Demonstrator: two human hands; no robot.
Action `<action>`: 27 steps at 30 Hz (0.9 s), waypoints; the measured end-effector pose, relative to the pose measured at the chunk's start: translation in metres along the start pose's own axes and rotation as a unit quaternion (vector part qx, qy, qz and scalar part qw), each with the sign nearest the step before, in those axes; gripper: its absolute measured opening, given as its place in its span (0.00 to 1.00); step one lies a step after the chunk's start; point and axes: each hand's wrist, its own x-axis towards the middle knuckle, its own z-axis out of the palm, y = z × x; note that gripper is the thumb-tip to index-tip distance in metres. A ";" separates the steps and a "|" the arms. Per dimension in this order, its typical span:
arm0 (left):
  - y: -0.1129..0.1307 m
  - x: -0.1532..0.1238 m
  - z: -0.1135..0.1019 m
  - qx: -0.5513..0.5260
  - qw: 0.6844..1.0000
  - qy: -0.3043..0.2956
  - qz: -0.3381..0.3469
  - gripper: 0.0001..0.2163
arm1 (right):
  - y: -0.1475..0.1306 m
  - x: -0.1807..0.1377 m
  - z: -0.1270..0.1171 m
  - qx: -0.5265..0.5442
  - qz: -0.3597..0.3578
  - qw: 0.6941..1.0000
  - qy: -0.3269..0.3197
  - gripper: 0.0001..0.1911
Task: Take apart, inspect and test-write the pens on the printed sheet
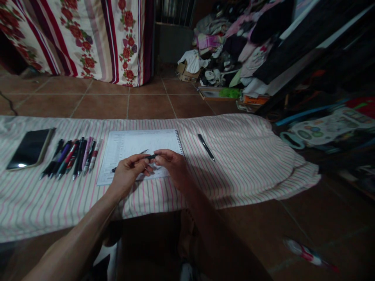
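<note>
My left hand point(129, 171) and my right hand point(172, 166) meet over a white spiral notebook point(134, 146) lying on a pink-striped cloth point(249, 164). Both hands pinch a dark pen point(150, 157) between their fingertips, the left at one end and the right at the other. A thin dark part lies on the notebook page just left of my left hand. A row of several pens point(73, 156) in black, purple, red and pink lies left of the notebook. One single black pen point(206, 146) lies to the right of it.
A dark phone point(29, 148) rests at the cloth's far left. Behind stand a floral striped cover point(88, 35) and a pile of clothes point(231, 43). Toys and clutter point(325, 127) fill the right side. A red and white pen point(307, 254) lies on the tiled floor.
</note>
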 end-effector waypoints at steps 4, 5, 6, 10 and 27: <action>0.003 -0.001 0.001 -0.037 0.999 -0.010 0.014 0.14 | -0.002 0.000 0.001 0.063 0.033 0.997 -0.002 0.13; 0.004 -0.002 0.002 -0.040 0.999 -0.008 0.016 0.14 | -0.001 0.001 0.001 0.077 0.040 0.996 0.002 0.13; 0.004 -0.002 0.003 -0.039 0.999 -0.004 0.018 0.14 | 0.000 0.002 0.001 0.088 0.047 0.995 0.008 0.14; 0.002 -0.003 0.007 -0.004 0.999 0.021 0.039 0.14 | 0.001 0.003 0.002 0.112 0.068 0.991 0.026 0.15; 0.003 -0.008 0.008 0.349 0.875 0.080 0.325 0.04 | -0.003 0.000 0.010 0.222 0.104 0.968 -0.060 0.12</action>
